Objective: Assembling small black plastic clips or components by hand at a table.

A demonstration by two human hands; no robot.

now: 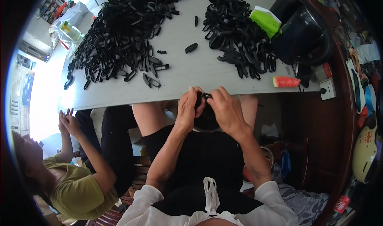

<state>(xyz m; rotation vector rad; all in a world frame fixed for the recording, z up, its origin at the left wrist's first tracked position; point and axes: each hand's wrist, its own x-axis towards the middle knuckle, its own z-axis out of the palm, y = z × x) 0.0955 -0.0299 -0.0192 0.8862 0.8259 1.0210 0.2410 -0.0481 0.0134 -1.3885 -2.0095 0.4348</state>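
— Holding anything, those two hands?
— Yes. The left hand (188,108) and right hand (224,111) meet at the near edge of the table (187,72), fingers pinched on one small black plastic part (206,96) between them.
— And the rest?
— A big pile of black parts (121,32) lies far left on the table, a second pile (239,38) to the right, beside a green packet (265,20). A watermelon slice (285,82) sits near the right edge. Another person's hands (68,122) are raised at lower left.

We see strong daylight pouring in from our upper left, blown-out white glare along the left end of the pale grey flat desk (187,72), dim shade beneath it, heavy fisheye bending with black vignette at the rim, centre fairly sharp.
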